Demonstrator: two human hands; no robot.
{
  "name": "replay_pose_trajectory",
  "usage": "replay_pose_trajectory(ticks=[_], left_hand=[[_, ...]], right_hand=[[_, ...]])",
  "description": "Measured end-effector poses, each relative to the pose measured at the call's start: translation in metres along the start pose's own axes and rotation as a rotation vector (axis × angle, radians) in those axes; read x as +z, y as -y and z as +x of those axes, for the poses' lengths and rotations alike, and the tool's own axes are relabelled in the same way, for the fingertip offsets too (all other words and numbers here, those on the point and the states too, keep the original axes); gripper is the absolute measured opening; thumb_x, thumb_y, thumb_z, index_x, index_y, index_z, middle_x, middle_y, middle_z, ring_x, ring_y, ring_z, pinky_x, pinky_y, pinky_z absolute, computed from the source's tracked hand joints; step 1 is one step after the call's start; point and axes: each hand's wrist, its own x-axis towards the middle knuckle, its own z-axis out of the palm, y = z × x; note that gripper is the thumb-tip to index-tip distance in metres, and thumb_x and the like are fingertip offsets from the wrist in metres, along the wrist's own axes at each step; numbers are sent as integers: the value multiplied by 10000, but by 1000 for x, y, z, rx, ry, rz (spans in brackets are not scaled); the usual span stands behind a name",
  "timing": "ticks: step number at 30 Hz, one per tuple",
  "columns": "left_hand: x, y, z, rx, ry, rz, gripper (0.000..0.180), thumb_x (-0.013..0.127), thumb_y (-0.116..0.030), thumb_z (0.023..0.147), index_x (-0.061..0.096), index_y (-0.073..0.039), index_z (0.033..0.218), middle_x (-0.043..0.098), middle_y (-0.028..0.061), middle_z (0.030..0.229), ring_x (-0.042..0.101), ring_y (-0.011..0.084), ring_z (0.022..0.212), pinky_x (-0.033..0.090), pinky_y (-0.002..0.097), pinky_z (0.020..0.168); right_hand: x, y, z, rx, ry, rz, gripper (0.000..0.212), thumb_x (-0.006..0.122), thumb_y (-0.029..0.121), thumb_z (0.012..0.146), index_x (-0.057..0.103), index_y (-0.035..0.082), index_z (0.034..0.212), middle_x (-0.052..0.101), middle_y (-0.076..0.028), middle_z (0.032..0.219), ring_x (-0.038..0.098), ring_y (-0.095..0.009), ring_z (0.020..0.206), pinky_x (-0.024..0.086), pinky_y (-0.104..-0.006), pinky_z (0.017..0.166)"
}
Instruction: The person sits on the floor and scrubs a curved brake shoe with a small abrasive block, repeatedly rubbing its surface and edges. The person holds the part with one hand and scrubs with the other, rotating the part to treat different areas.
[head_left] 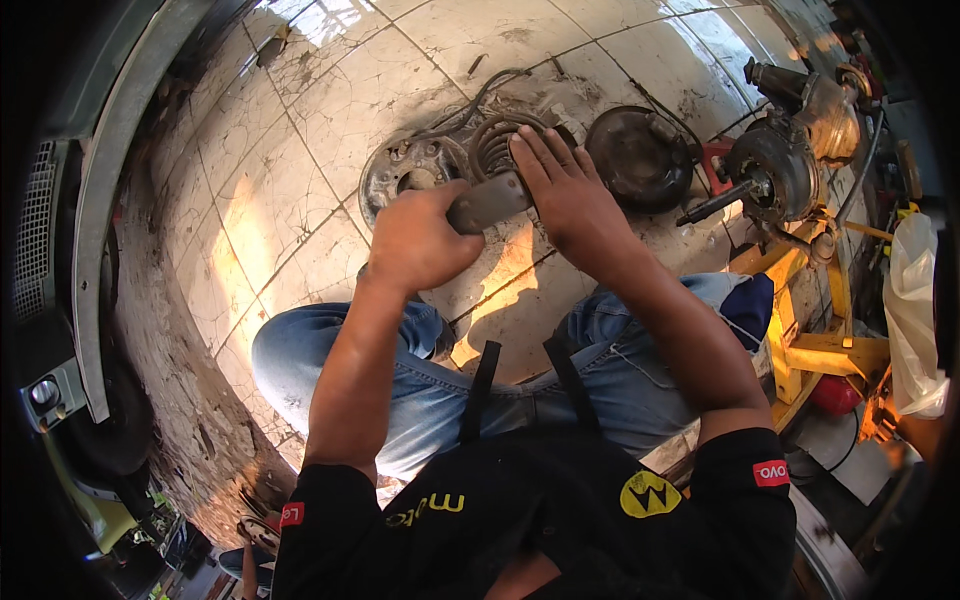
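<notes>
We see the left hand's (pixel 420 240) grip clamped on the grey plate (pixel 492 203), probably steadying it; the right hand (pixel 572 200), grip unclosed, fingers straight, meets its far end, perhaps bracing.

- yellow lettering (pixel 452 503) on the black shirt (pixel 545 470)
- round yellow emblem (pixel 650 494) with black mark, same shirt
- red labels (pixel 770 473) with white letters on its sleeves (pixel 728 485)
</notes>
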Motion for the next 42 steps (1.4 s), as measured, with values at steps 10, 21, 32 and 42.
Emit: replay_pose_trajectory(ticks=[10, 21, 32, 42], left_hand=[[-5, 3, 3, -49, -43, 26, 544, 672, -254, 686, 649, -64, 1195, 695, 215, 978, 661, 365, 963, 523, 441, 877], [-2, 7, 3, -34, -29, -18, 532, 677, -251, 681, 655, -56, 1176, 692, 227, 949, 664, 372, 937, 529, 444, 858], [-11, 7, -1, -30, -143, -165, 482, 693, -243, 682, 667, -43, 1120, 693, 224, 931, 669, 382, 901, 528, 439, 824], [-2, 3, -3, 2, -140, -90, 467, 698, -248, 683, 666, -68, 1113, 700, 205, 914, 674, 374, 900, 538, 448, 819]], right_hand=[[-1, 3, -2, -27, -15, 0, 534, 383, 144, 973, 295, 36, 1489, 337, -158, 1548, 311, -372, 1431, 262, -560, 1139], [-3, 4, 0, -55, -20, 25, 563, 402, 131, 956, 283, 48, 1501, 356, -154, 1537, 322, -362, 1426, 269, -559, 1134], [2, -24, 4, 154, 91, -11, 642, 436, 47, 916, 223, 46, 1522, 335, -160, 1548, 291, -399, 1431, 253, -536, 1144], [-2, -25, 11, 149, -117, 163, 686, 443, -26, 849, 239, 3, 1503, 345, -218, 1524, 298, -416, 1419, 242, -509, 1152]])
